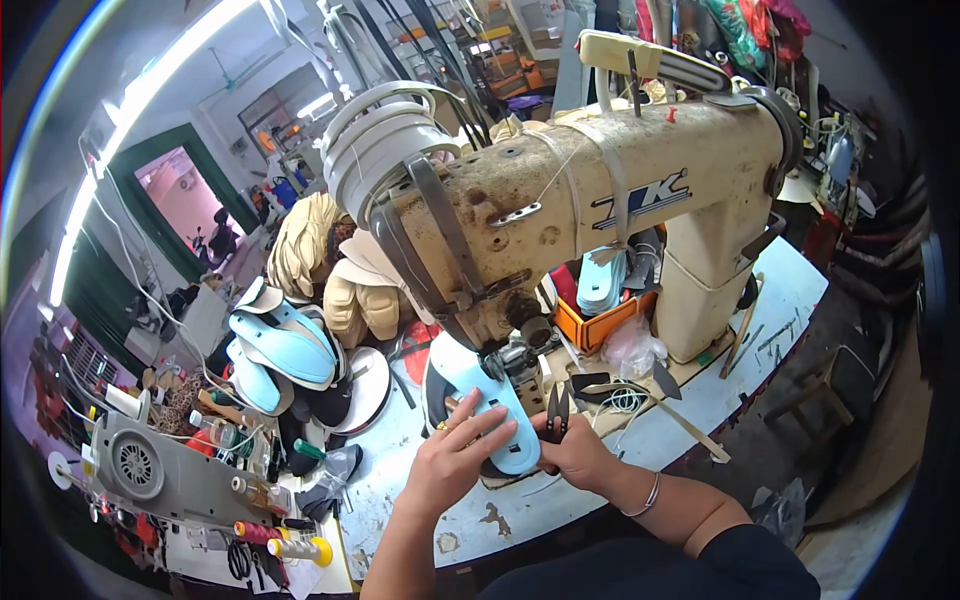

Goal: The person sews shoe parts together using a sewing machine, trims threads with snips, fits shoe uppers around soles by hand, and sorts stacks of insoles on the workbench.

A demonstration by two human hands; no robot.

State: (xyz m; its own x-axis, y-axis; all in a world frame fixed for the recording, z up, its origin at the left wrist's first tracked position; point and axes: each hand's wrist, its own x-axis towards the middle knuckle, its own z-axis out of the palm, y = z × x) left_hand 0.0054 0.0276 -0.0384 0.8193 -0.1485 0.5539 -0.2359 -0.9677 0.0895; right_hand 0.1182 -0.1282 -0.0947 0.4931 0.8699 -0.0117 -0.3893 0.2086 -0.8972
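A light blue shoe insole with small dark slots lies under the presser foot of the post-bed sewing machine. My left hand rests on its left side, fingers stretched out across the blue surface. At the right edge of the insole, my right hand is closed around dark thread snips, whose blades point up and away from me. Its fingertips also touch or come close to the insole's rim; the thumb and palm side are partly hidden. A dark layer shows under the insole on the left.
Finished-looking blue shoe parts are piled at the left, near thread cones. An orange box of blue pieces stands behind the machine's needle area. A cord coil, a plastic bag and strips lie on the right.
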